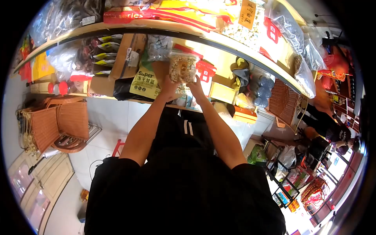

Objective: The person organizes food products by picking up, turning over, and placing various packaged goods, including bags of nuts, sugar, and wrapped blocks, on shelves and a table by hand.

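Observation:
A clear plastic bag of lotus seeds [189,59], pale and round with a brown label, stands upright at the lower shelf. My left hand [169,87] is closed on its lower left corner. My right hand [194,85] grips the lower right side, fingers partly hidden behind the bag. Left of it is a yellow-green packet [144,83] marked "Super". A red and white packet [205,72] stands just right of it. More pale seeds show below the bag, between my hands.
Above my hands runs the upper shelf's dark edge [164,32], loaded with bags. Wicker chairs [72,119] stand at the left, and a wicker basket [282,101] at the right. Another person in dark clothes [333,129] is at the far right.

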{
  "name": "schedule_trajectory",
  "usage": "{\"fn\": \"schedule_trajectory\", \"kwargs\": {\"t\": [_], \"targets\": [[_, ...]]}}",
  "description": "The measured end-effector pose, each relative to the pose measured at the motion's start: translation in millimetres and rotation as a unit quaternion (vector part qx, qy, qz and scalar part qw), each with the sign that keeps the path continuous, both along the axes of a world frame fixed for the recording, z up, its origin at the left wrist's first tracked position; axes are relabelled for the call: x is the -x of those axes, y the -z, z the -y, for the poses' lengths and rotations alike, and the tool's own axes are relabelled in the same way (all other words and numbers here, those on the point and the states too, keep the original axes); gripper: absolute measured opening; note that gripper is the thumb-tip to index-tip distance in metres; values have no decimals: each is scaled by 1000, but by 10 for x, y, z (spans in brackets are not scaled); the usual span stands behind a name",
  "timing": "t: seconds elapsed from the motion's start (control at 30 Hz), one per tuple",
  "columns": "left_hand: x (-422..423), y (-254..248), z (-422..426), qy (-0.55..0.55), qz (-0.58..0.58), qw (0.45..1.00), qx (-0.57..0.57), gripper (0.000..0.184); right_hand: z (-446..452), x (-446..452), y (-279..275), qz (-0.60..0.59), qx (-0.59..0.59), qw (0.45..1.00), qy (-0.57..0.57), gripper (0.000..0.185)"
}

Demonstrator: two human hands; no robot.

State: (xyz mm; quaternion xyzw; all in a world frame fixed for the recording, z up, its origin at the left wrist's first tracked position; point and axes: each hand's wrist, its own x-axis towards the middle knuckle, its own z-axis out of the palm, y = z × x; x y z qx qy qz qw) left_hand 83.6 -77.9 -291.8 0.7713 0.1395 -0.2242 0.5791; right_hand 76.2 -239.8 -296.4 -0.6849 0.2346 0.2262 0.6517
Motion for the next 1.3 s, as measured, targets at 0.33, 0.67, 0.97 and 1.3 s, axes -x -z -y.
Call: {"fn": "schedule_trajectory", "kwargs": {"t": [0.33, 0.67, 0.97, 1.3], "targets": [[23, -135, 146, -44, 14, 980, -192, 74, 51, 25, 173, 96, 135, 980, -113, 78], [208, -286, 252, 116, 180, 933, -289, 70, -246, 423, -428, 184, 289, 930, -131, 55], [193, -250, 201, 95, 177, 944, -262, 67, -145, 335, -323, 191, 254, 935, -159, 46], [179, -22, 119, 130, 231, 925, -273, 80, 915, 769, -448, 199, 258, 944, 48, 30]]}}
